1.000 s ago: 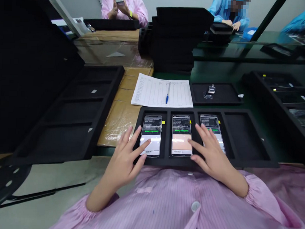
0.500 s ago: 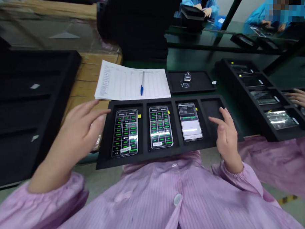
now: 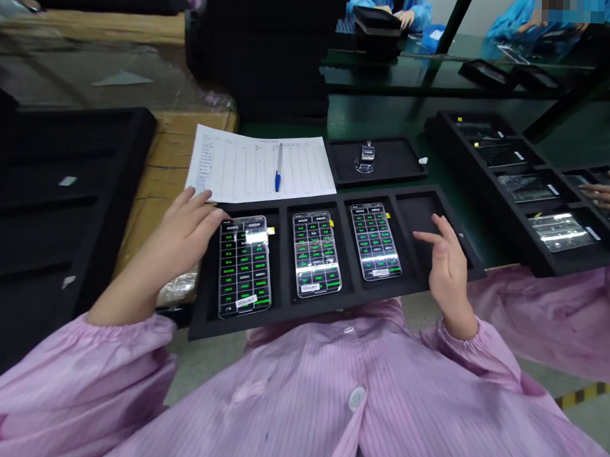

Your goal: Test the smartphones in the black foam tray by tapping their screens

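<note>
A black tray [image 3: 283, 254] with compartments lies in front of me, with three lit phones in it. The left phone [image 3: 245, 266], middle phone [image 3: 317, 254] and right phone [image 3: 375, 241] each show a dark grid with green text. My left hand [image 3: 177, 241] is at the tray's upper left edge, fingers stretched out; one digit tip is at the left phone's top left corner, but whether it touches the glass I cannot tell. Over the tray's rightmost compartment, which holds no phone, my right hand [image 3: 447, 270] hovers with its index finger extended. Neither hand holds anything.
Behind the tray lie a printed sheet [image 3: 232, 162], a blue pen [image 3: 277, 171], and a small black tray [image 3: 397, 162] with a metal tally counter [image 3: 367, 156]. A loaded tray [image 3: 527, 176] and a co-worker's hand [image 3: 609, 192] are at right. A large black tray [image 3: 50, 219] stands left.
The right phone's screen has switched from a partly white page to the green-text grid. My left hand has moved onto the tray's upper left edge. My right hand stays nearly in place.
</note>
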`<state>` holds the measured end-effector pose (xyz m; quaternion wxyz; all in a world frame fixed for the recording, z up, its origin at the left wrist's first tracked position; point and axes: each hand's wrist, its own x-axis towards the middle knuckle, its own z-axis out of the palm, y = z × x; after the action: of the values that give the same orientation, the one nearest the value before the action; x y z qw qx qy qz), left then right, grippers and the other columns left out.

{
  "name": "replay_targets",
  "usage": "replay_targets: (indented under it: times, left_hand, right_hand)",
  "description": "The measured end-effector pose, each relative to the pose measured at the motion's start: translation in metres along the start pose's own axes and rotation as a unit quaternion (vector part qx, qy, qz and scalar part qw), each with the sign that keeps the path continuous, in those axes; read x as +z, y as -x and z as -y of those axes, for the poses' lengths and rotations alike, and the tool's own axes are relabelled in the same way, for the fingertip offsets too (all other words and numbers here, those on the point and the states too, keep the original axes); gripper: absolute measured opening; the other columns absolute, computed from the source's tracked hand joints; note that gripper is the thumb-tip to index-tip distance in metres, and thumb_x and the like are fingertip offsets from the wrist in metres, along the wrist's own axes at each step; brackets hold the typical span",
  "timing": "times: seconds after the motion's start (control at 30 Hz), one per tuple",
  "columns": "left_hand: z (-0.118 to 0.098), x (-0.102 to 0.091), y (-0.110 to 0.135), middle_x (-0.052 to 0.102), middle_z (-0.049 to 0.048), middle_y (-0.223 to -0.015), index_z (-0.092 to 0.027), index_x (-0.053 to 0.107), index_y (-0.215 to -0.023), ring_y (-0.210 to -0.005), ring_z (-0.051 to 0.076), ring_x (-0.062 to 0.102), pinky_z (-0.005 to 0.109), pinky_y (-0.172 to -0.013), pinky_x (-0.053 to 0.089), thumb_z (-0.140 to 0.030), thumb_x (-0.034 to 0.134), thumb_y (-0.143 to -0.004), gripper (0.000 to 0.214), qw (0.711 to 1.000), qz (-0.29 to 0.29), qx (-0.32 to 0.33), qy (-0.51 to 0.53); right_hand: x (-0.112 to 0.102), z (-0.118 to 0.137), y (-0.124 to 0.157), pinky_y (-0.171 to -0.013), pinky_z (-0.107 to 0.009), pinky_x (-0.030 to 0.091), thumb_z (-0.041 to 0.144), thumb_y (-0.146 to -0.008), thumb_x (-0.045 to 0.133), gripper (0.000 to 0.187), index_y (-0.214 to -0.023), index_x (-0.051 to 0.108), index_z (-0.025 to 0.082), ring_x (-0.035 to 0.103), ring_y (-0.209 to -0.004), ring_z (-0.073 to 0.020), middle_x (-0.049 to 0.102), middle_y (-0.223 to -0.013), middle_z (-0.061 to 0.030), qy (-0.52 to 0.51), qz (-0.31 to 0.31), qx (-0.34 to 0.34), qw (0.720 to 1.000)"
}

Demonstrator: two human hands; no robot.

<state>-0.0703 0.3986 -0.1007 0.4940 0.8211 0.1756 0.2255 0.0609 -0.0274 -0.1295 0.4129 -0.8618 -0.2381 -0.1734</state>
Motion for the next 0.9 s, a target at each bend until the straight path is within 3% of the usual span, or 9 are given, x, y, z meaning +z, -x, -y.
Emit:
replay_targets:
  times: [0.17, 0.27, 0.37, 0.47, 0.57, 0.67, 0.77, 0.83, 0.9]
  left_hand:
    - [-0.03, -0.002, 0.028, 0.075, 0.0065, -0.118, -0.026, 0.074, -0.094, -0.129, 0.04, 0.057, 0.062, -0.109, 0.044, -0.083, 0.051, -0.079, 0.063, 0.969, 0.069, -0.143, 0.187]
    - [-0.03, 0.002, 0.051, 0.075, 0.0114, -0.113, -0.025, 0.072, -0.11, -0.119, 0.039, 0.065, 0.057, -0.094, 0.055, -0.072, 0.065, -0.073, 0.06, 0.918, 0.166, -0.222, 0.283]
    - [-0.023, 0.006, 0.064, 0.071, 0.0093, -0.124, -0.026, 0.067, -0.123, -0.12, 0.037, 0.064, 0.051, -0.096, 0.056, -0.037, 0.079, -0.055, 0.07, 0.922, 0.199, -0.199, 0.266]
    - [-0.024, 0.006, 0.065, 0.066, 0.0089, -0.134, -0.026, 0.062, -0.132, -0.127, 0.035, 0.06, 0.049, -0.101, 0.053, -0.028, 0.075, -0.054, 0.08, 0.93, 0.232, -0.141, 0.249]
    - [-0.04, 0.008, 0.061, 0.066, 0.0092, -0.133, -0.025, 0.059, -0.134, -0.127, 0.035, 0.06, 0.048, -0.098, 0.055, -0.025, 0.072, -0.057, 0.078, 0.929, 0.219, -0.132, 0.266]
    - [-0.067, 0.013, 0.055, 0.066, 0.0086, -0.13, -0.025, 0.057, -0.133, -0.124, 0.036, 0.061, 0.048, -0.093, 0.057, -0.026, 0.068, -0.061, 0.072, 0.915, 0.194, -0.151, 0.321]
    - [-0.095, 0.025, 0.049, 0.066, 0.0073, -0.13, -0.024, 0.055, -0.13, -0.121, 0.035, 0.062, 0.048, -0.093, 0.056, -0.025, 0.064, -0.066, 0.066, 0.907, 0.158, -0.135, 0.366]
    - [-0.112, 0.036, 0.047, 0.066, 0.0066, -0.129, -0.023, 0.054, -0.127, -0.119, 0.034, 0.063, 0.046, -0.091, 0.057, -0.023, 0.065, -0.068, 0.061, 0.908, 0.134, -0.109, 0.381]
    - [-0.123, 0.047, 0.045, 0.066, 0.0058, -0.127, -0.023, 0.053, -0.125, -0.118, 0.032, 0.064, 0.045, -0.09, 0.056, -0.02, 0.067, -0.069, 0.057, 0.912, 0.118, -0.08, 0.386]
  right_hand:
    - [-0.003, -0.003, 0.002, -0.118, -0.057, 0.036, 0.055, -0.106, 0.025, 0.061, -0.11, 0.074, 0.019, 0.045, -0.144, -0.0304, 0.056, -0.147, -0.0123, -0.009, -0.001, -0.002, 1.0]
    - [-0.007, -0.005, 0.006, -0.117, -0.058, 0.037, 0.052, -0.106, 0.029, 0.056, -0.112, 0.074, 0.019, 0.047, -0.142, -0.0334, 0.056, -0.148, -0.0108, -0.016, 0.008, -0.003, 1.0]
    - [-0.007, -0.002, 0.006, -0.117, -0.061, 0.037, 0.047, -0.106, 0.034, 0.046, -0.116, 0.074, 0.028, 0.048, -0.141, -0.0354, 0.054, -0.151, -0.0033, -0.016, 0.014, -0.008, 1.0]
    - [-0.004, 0.015, 0.006, -0.114, -0.061, 0.041, 0.046, -0.105, 0.037, 0.04, -0.116, 0.074, 0.036, 0.052, -0.137, -0.0353, 0.053, -0.152, 0.0029, -0.062, 0.028, -0.029, 0.997]
    - [0.005, 0.044, 0.007, -0.113, -0.063, 0.042, 0.054, -0.104, 0.036, 0.046, -0.113, 0.074, 0.029, 0.053, -0.136, -0.0367, 0.055, -0.15, -0.0042, -0.167, 0.097, -0.05, 0.98]
    - [0.022, 0.076, 0.007, -0.103, -0.055, 0.054, 0.057, -0.103, 0.041, 0.045, -0.124, 0.067, 0.026, 0.056, -0.133, -0.0335, 0.058, -0.146, -0.0114, -0.345, 0.253, 0.033, 0.903]
    - [0.045, 0.105, 0.006, -0.083, -0.043, 0.064, 0.051, -0.095, 0.064, 0.04, -0.126, 0.061, 0.026, 0.069, -0.115, -0.029, 0.067, -0.131, -0.0128, -0.493, 0.424, 0.134, 0.748]
    - [0.057, 0.12, 0.005, -0.078, -0.038, 0.064, 0.045, -0.086, 0.076, 0.042, -0.119, 0.061, 0.025, 0.072, -0.106, -0.0259, 0.07, -0.122, -0.0101, -0.55, 0.46, 0.159, 0.679]
    - [0.064, 0.131, 0.004, -0.076, -0.033, 0.063, 0.041, -0.081, 0.081, 0.039, -0.112, 0.062, 0.025, 0.073, -0.101, -0.0226, 0.072, -0.115, -0.0074, -0.581, 0.435, 0.164, 0.668]
